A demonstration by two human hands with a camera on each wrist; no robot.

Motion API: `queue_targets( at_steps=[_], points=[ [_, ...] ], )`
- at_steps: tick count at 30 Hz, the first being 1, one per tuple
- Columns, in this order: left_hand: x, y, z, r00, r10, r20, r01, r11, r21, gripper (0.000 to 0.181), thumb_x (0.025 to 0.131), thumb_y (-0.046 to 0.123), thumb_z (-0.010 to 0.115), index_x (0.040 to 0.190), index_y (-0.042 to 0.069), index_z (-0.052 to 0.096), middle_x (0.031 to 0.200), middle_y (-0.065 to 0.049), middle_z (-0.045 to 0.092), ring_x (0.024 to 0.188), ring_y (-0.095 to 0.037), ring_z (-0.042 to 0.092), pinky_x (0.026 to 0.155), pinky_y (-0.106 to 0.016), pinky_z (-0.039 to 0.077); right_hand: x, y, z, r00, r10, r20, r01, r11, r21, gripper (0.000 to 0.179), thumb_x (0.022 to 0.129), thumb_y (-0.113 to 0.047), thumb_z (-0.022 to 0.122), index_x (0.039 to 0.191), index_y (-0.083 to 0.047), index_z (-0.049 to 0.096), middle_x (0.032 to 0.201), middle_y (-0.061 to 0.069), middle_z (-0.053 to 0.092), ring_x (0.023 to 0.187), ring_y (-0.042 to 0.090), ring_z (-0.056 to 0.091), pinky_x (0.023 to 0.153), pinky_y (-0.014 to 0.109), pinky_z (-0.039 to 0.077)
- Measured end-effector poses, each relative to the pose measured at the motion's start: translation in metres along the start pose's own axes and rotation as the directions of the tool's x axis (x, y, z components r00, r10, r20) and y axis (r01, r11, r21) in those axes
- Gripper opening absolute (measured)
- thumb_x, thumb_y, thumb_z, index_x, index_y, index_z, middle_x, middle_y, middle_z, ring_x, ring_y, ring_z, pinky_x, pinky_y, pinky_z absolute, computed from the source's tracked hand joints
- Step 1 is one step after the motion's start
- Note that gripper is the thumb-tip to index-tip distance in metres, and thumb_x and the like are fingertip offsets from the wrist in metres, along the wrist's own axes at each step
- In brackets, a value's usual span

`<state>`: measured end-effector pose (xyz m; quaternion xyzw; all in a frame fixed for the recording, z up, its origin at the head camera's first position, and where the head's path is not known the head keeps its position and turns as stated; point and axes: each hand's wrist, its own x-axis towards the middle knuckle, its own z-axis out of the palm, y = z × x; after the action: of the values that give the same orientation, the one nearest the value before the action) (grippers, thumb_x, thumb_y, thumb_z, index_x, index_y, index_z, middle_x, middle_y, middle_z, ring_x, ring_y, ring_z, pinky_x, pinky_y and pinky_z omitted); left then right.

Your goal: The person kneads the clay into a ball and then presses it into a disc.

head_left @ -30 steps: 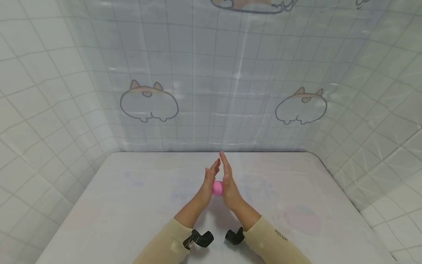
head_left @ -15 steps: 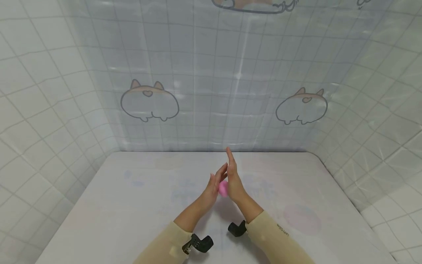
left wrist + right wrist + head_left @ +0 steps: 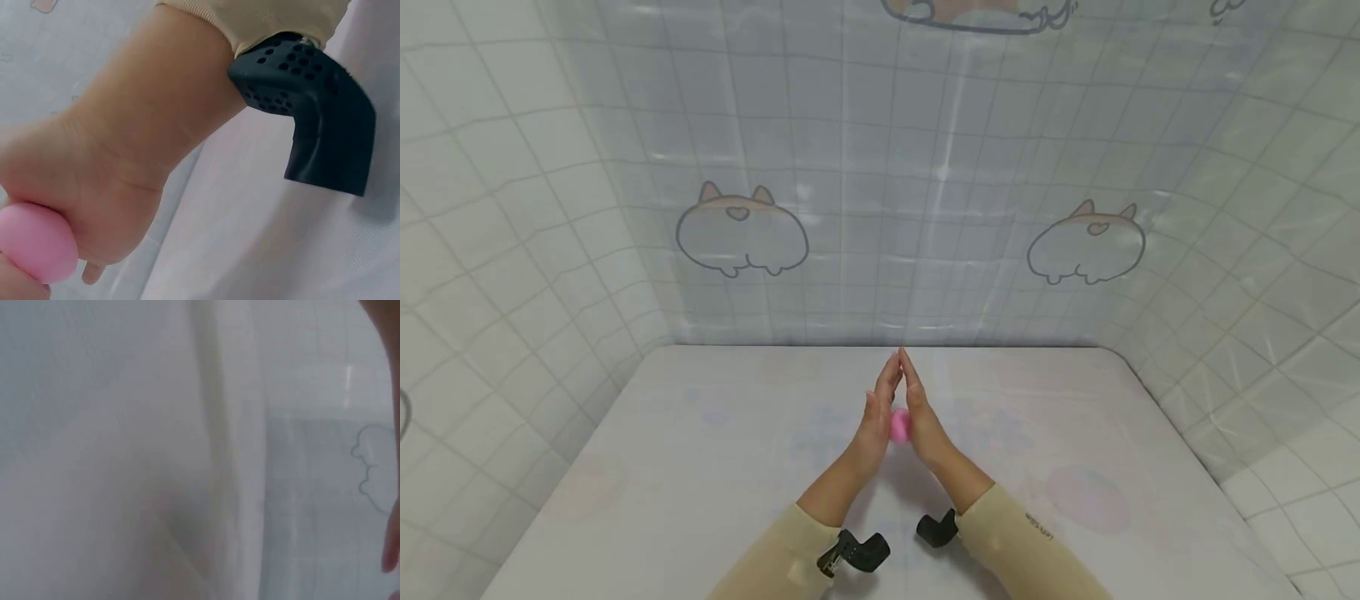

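Note:
A smooth, slightly flattened pink ball that looks like modelling clay (image 3: 899,426) is pressed between two palms in the head view. My left hand (image 3: 874,421) lies against its left side with straight fingers pointing forward. On the other side is my right hand (image 3: 922,419), its fingers straight too, and the fingertips of both hands meet above the ball. The left wrist view shows the pink ball (image 3: 40,242) at the heel of the left hand (image 3: 100,181), partly covered by the other hand. Only a sliver of the right hand (image 3: 392,540) shows at the right wrist view's edge.
Beneath the hands is a pale table (image 3: 700,467) with faint coloured patches. A gridded sheet with cartoon animals (image 3: 741,233) hangs behind it, and similar sheeting stands on both sides. Black camera mounts (image 3: 863,552) stick inward from both sleeves.
Both palms slide against each other around the ball. The right hand went forward, then came back, while the left moved the opposite way; the ball shifted right, then slightly left.

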<state>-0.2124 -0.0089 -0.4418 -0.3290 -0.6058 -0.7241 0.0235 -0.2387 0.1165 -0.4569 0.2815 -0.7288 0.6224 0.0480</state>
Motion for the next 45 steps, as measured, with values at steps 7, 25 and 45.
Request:
queue_targets(
  at_steps=[7,25,45],
  points=[
    [0.003,-0.004,-0.002,0.992,0.016,-0.124,0.000,0.992,0.127,0.089,0.098,0.072,0.007,0.161,0.011,0.001,0.168,-0.011,-0.002,0.153,-0.031,-0.003,0.113,-0.069,-0.005,-0.003,-0.003,0.004,0.996,-0.038,0.080,0.036,0.999,0.034,0.073,0.103,-0.063,0.006,0.162,-0.021,0.002,0.168,0.004,0.003,0.153,0.027,0.002,0.118,0.060,0.009],
    [0.013,-0.013,-0.011,0.944,-0.102,-0.313,0.169,0.967,0.193,0.092,0.094,0.077,0.005,0.162,0.016,0.004,0.166,-0.013,0.010,0.152,-0.034,0.008,0.116,-0.066,0.003,-0.008,-0.019,0.008,0.967,-0.211,0.140,0.202,0.977,0.074,0.078,0.103,-0.064,0.006,0.162,-0.013,0.003,0.168,0.010,0.005,0.153,0.023,0.004,0.122,0.037,0.011],
    [0.011,-0.012,-0.001,0.968,-0.249,0.007,0.244,0.955,0.168,0.083,0.098,0.067,-0.004,0.162,0.014,0.001,0.167,-0.014,0.002,0.150,-0.043,0.010,0.113,-0.070,0.010,0.018,-0.021,-0.019,0.992,-0.124,0.004,0.124,0.990,-0.069,0.089,0.096,-0.076,0.009,0.162,-0.017,0.007,0.168,0.007,0.006,0.153,0.027,0.005,0.113,0.071,0.006]
  ],
)
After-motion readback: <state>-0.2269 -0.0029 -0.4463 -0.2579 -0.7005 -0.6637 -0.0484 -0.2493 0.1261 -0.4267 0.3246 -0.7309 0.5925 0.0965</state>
